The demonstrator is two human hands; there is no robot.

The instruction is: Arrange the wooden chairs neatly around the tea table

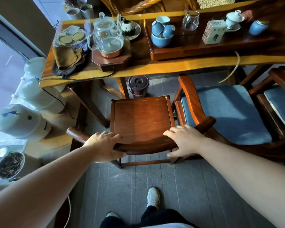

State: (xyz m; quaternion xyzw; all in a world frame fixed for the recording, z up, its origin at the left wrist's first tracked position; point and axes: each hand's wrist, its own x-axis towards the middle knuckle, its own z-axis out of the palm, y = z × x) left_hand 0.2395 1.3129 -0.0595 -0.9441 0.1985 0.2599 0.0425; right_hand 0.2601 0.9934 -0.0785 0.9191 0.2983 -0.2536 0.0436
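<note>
A small wooden chair [141,120] with a bare square seat stands in front of me, its front edge just short of the tea table [155,65]. My left hand [104,146] grips the left part of its curved back rail. My right hand [182,139] grips the right part of the same rail. To the right, a wooden armchair with a blue cushion [225,112] sits partly under the table. Another cushioned chair [281,102] shows at the right edge.
The table carries a glass kettle [107,37] on a wooden base, blue cups [162,32], a glass pitcher [190,20] and a small box [213,31]. A dark bucket [138,86] stands under it. White water jugs [21,122] line the left. My feet are on the grey floor.
</note>
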